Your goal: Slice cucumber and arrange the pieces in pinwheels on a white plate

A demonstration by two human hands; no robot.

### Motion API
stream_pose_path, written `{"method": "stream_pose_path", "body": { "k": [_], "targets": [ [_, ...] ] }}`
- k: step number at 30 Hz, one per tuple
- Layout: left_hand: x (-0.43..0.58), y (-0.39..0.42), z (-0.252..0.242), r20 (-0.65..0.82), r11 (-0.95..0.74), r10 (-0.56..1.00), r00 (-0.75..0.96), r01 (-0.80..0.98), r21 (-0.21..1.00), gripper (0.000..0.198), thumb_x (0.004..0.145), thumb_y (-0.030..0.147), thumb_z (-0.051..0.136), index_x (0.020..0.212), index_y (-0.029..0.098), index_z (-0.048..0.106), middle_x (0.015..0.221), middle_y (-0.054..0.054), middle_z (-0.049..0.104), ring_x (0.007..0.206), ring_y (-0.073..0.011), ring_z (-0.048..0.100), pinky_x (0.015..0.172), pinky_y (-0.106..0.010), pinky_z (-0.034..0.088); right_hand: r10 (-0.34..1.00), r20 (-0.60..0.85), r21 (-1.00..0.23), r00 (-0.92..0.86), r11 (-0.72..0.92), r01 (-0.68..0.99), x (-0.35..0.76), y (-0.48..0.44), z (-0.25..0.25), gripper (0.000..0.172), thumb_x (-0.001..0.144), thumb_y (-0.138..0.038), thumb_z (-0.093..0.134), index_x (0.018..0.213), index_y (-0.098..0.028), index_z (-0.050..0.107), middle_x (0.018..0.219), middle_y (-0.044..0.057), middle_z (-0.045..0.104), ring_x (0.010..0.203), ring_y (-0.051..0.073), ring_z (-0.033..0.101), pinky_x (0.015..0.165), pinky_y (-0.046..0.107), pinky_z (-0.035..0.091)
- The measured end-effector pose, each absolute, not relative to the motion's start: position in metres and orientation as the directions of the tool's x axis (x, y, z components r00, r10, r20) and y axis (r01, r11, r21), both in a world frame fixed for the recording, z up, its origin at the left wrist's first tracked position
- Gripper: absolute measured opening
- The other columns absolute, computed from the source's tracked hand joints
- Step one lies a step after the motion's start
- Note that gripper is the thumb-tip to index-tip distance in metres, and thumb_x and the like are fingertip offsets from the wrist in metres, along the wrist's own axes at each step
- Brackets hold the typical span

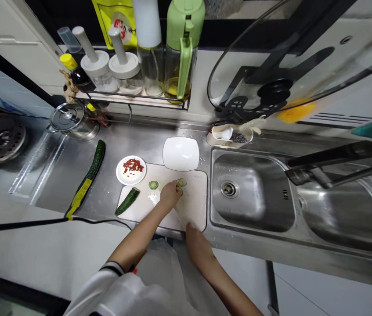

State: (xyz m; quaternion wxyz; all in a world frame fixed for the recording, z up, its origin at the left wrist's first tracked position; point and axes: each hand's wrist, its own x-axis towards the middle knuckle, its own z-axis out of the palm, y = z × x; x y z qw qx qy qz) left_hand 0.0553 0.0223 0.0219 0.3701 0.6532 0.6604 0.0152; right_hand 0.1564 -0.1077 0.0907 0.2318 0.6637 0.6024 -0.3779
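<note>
My left hand is over the pale cutting board, its fingers closed at a few thin cucumber slices. At the board's front edge my right hand is wrapped round the handle of a knife; its thin blade points toward my left hand, and the handle is hidden. A separate cucumber slice lies on the board to the left. Further left, a cut cucumber piece rests across the board's edge. Behind the board stand an empty-looking white plate and a small dish of chopped red pieces.
A whole cucumber with a yellow label lies left on the steel counter. A lidded pot stands behind it. To the right is a double sink with a faucet. Seasoning bottles fill a wall rack.
</note>
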Motion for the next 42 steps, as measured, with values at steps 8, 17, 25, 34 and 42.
{"method": "stream_pose_path", "body": {
  "k": [8,17,25,34,42],
  "targets": [
    [0.044,0.025,0.022,-0.473,0.120,0.864,0.173,0.842,0.527,0.016,0.077,0.023,0.052,0.081,0.021,0.068,0.081,-0.002,0.068,0.075,-0.0157,0.059,0.067,-0.024,0.040,0.642,-0.767,-0.149,-0.011,-0.161,0.976,0.157,-0.110,0.085,0.041,0.086,0.002,0.024,0.110,-0.009,0.055,0.096,0.018,0.068,0.091,0.024,0.067,0.070,0.030,0.050],
    [0.017,0.021,0.016,-0.450,0.125,0.865,0.222,0.772,0.623,0.016,0.074,0.017,0.053,0.080,0.019,0.068,0.076,0.000,0.067,0.071,-0.0126,0.059,0.066,-0.021,0.042,0.642,-0.766,-0.172,-0.029,-0.161,0.972,0.162,-0.112,0.089,0.041,0.085,0.001,0.024,0.111,-0.010,0.054,0.095,0.017,0.068,0.091,0.024,0.066,0.069,0.029,0.049],
    [0.001,0.010,0.014,-0.483,0.173,0.862,0.154,0.806,0.565,0.013,0.075,0.019,0.055,0.077,0.020,0.068,0.076,-0.001,0.068,0.071,-0.0137,0.060,0.066,-0.022,0.041,0.642,-0.766,-0.162,-0.008,-0.181,0.970,0.173,-0.117,0.088,0.042,0.080,0.003,0.027,0.108,-0.013,0.053,0.091,0.014,0.068,0.087,0.023,0.067,0.065,0.028,0.048],
    [-0.002,0.005,0.016,-0.529,0.257,0.847,0.061,0.823,0.506,0.012,0.075,0.020,0.055,0.074,0.021,0.068,0.077,0.000,0.069,0.075,-0.0137,0.061,0.067,-0.021,0.041,0.707,-0.707,-0.157,-0.026,-0.122,0.980,0.159,-0.101,0.082,0.039,0.083,0.001,0.027,0.110,-0.011,0.052,0.091,0.015,0.067,0.091,0.024,0.066,0.067,0.029,0.049],
    [-0.001,0.003,0.012,-0.523,0.270,0.852,0.030,0.831,0.487,0.015,0.077,0.022,0.054,0.076,0.021,0.069,0.080,-0.002,0.070,0.078,-0.0150,0.062,0.071,-0.023,0.041,0.725,-0.687,-0.147,-0.047,-0.076,0.986,0.155,-0.097,0.080,0.041,0.085,0.000,0.025,0.115,-0.009,0.052,0.093,0.017,0.067,0.095,0.025,0.065,0.071,0.032,0.050]
  ]
}}
